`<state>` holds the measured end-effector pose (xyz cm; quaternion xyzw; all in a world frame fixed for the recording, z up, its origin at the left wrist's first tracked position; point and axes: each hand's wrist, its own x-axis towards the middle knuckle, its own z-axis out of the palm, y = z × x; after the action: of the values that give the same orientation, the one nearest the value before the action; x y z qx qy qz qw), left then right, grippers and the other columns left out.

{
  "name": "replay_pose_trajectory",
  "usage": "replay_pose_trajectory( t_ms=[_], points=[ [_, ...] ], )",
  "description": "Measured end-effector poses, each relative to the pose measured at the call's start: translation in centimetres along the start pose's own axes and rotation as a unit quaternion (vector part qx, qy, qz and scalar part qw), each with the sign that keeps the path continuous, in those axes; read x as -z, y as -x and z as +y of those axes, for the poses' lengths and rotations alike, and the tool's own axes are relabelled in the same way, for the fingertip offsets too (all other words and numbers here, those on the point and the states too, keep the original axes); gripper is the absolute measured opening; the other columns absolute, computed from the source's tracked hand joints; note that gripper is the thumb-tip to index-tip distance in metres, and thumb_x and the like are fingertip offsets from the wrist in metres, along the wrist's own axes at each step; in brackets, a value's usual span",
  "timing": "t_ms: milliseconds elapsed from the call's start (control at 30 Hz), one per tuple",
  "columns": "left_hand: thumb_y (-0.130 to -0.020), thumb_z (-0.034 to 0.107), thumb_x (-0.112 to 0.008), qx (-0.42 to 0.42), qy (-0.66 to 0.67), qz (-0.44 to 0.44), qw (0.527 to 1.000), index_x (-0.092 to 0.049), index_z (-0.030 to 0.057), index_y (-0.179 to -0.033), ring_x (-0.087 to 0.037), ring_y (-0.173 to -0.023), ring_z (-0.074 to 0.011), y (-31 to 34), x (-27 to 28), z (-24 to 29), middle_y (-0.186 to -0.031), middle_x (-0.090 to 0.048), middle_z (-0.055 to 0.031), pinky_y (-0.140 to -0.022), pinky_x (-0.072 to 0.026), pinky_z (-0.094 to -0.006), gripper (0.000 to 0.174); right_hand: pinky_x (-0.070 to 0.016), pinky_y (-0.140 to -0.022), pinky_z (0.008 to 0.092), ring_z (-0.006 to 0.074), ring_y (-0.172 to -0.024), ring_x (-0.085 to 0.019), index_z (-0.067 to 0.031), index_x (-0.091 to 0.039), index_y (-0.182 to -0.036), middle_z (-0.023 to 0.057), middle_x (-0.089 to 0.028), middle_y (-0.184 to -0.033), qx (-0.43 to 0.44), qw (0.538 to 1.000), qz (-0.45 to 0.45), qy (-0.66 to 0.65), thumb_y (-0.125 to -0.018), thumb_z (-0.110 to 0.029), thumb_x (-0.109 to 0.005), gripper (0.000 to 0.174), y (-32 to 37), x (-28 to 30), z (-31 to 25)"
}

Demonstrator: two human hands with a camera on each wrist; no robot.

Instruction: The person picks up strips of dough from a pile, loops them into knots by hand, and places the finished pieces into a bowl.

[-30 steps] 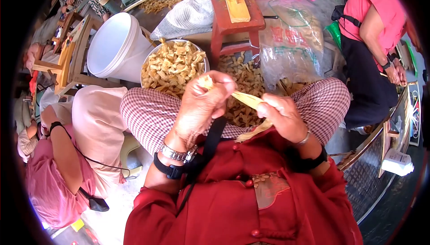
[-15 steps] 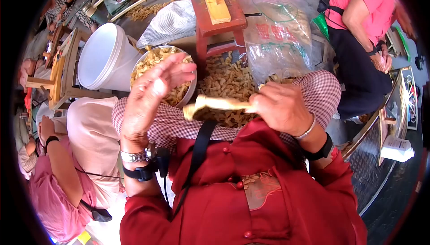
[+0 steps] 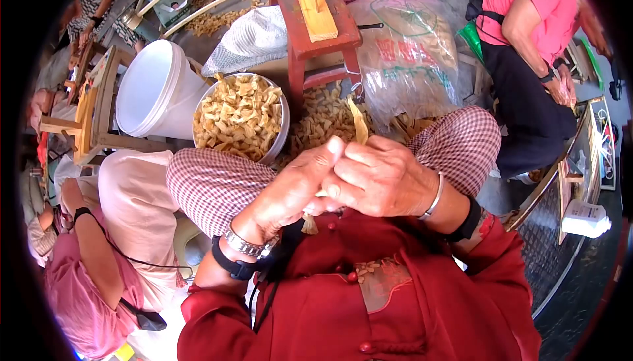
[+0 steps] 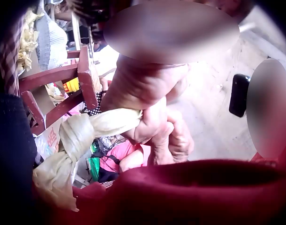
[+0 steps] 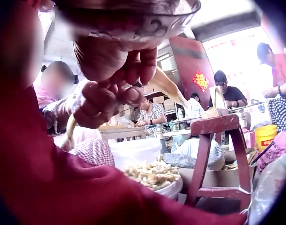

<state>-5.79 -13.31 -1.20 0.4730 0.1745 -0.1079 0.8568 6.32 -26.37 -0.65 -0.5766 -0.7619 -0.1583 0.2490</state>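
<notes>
My left hand (image 3: 290, 189) and right hand (image 3: 379, 173) meet over my lap, both with curled fingers. Between them they pinch a pale yellow dried strip (image 3: 358, 122). One end stands up past the right knuckles; another tail of the strip hangs below the left hand, over the red top. Up close in the left wrist view, the strip (image 4: 117, 123) bears a loose knot and a crinkled, flared end. In the right wrist view a narrow part of the strip (image 5: 168, 86) sticks out beyond the fingers. The middle of the strip is hidden inside the hands.
Ahead of my knees stands a basin (image 3: 285, 120) heaped with knotted yellow pieces (image 3: 239, 114); more pieces lie beside it. A white bucket (image 3: 150, 87), a red stool (image 3: 323, 44) and a clear plastic bag (image 3: 409, 58) surround it. People sit on both sides.
The strip was stretched between both hands, then the left hand let go and lifted with fingers spread. Now it is back against the right hand, gripping the strip again.
</notes>
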Motion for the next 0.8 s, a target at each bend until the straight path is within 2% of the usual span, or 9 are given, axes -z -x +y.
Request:
replay_pose_trajectory(
  t_ms=[67,100,267,400,433,533,633,700,800],
  points=[
    [-0.097,0.045,-0.04,0.038,0.112,-0.044,0.992,-0.051,0.0061,-0.096,-0.032,-0.042,-0.0053,0.5,1.2,0.5,-0.058,-0.043,0.0017,-0.036,-0.0209,-0.0197,0.04,-0.0399,-0.054,0.0268,0.0129,-0.069,-0.05,-0.0099,-0.057,-0.082,-0.002,-0.044,-0.068,0.013,1.0,-0.005,0.028,-0.078,-0.021,-0.059,0.011,-0.1,0.3,1.2],
    [-0.099,0.046,-0.033,0.017,0.058,-0.062,0.996,-0.053,0.004,-0.1,-0.026,-0.041,-0.0038,0.7,1.6,0.6,-0.053,-0.037,0.003,-0.034,-0.0166,-0.02,0.047,-0.0403,-0.054,0.0267,0.0129,-0.068,-0.049,-0.01,-0.057,-0.083,-0.002,-0.044,-0.069,0.013,0.999,-0.012,0.043,-0.078,-0.02,-0.058,0.011,0.0,0.7,1.8],
    [-0.095,0.015,-0.039,-0.005,0.044,-0.176,0.983,-0.046,-0.0072,-0.121,-0.029,-0.038,-0.0049,1.3,1.5,0.9,-0.051,-0.039,0.0016,-0.037,-0.0232,-0.0203,0.035,-0.0445,-0.056,0.0286,0.016,-0.067,-0.05,-0.0104,-0.057,-0.094,-0.0006,-0.043,-0.069,-0.031,0.999,-0.006,0.004,-0.077,-0.018,-0.058,0.019,0.4,1.4,3.8],
    [-0.095,0.016,-0.041,-0.072,0.019,-0.128,0.989,-0.045,-0.0079,-0.124,-0.03,-0.04,-0.0042,1.2,1.0,0.8,-0.053,-0.042,0.0019,-0.039,-0.0246,-0.0198,0.038,-0.0489,-0.064,0.033,0.0215,-0.076,-0.059,-0.0094,-0.057,-0.106,0.0052,-0.056,-0.079,-0.177,0.972,0.039,-0.151,-0.08,-0.014,-0.057,0.027,1.1,-1.2,2.9],
    [-0.097,0.019,-0.042,-0.084,0.012,-0.124,0.989,-0.043,-0.0047,-0.128,-0.032,-0.041,-0.0038,1.0,1.2,0.7,-0.053,-0.043,0.0019,-0.04,-0.025,-0.019,0.04,-0.049,-0.06,0.0319,0.0227,-0.069,-0.058,-0.003,-0.055,-0.116,0.0125,-0.061,-0.094,-0.181,0.949,0.084,-0.243,-0.093,-0.027,-0.049,0.033,1.1,-2.4,2.8],
    [-0.099,0.033,-0.043,-0.147,-0.134,-0.092,0.976,-0.053,-0.0004,-0.118,-0.033,-0.047,-0.004,0.8,1.4,1.9,-0.059,-0.043,0.0031,-0.043,-0.0244,-0.0189,0.04,-0.0482,-0.056,0.0275,0.0146,-0.063,-0.059,-0.0025,-0.055,-0.112,0.0097,-0.061,-0.084,-0.363,0.75,0.116,-0.541,-0.095,-0.012,-0.047,0.021,1.3,-3.7,0.3],
    [-0.098,0.021,-0.047,-0.218,-0.157,0.009,0.963,-0.058,-0.0013,-0.112,-0.044,-0.065,-0.0066,-0.2,0.7,1.8,-0.079,-0.052,-0.0009,-0.06,-0.0382,-0.0195,0.028,-0.0475,-0.053,0.0276,0.0109,-0.06,-0.056,-0.001,-0.055,-0.11,0.0086,-0.06,-0.075,-0.444,0.745,0.085,-0.489,-0.094,-0.011,-0.048,0.02,0.6,-3.6,-0.7],
    [-0.097,0.016,-0.048,-0.214,-0.266,0.062,0.938,-0.057,-0.001,-0.119,-0.048,-0.072,-0.0084,-0.8,1.3,1.6,-0.083,-0.054,-0.0002,-0.066,-0.0397,-0.019,0.03,-0.047,-0.053,0.0283,0.013,-0.059,-0.057,-0.001,-0.056,-0.105,0.0092,-0.06,-0.072,-0.427,0.797,0.124,-0.408,-0.092,-0.008,-0.05,0.016,0.2,-3.8,-0.5],
    [-0.097,0.027,-0.049,-0.229,-0.182,0.12,0.949,-0.058,0.0033,-0.119,-0.036,-0.05,-0.0011,-2.4,2.0,0.5,-0.073,-0.052,0.0046,-0.044,-0.0277,-0.0165,0.033,-0.0462,-0.054,0.029,0.0182,-0.058,-0.059,-0.0014,-0.059,-0.095,0.0117,-0.061,-0.072,-0.434,0.824,0.173,-0.321,-0.086,-0.003,-0.059,0.009,0.2,-4.6,-0.1]
  ],
)
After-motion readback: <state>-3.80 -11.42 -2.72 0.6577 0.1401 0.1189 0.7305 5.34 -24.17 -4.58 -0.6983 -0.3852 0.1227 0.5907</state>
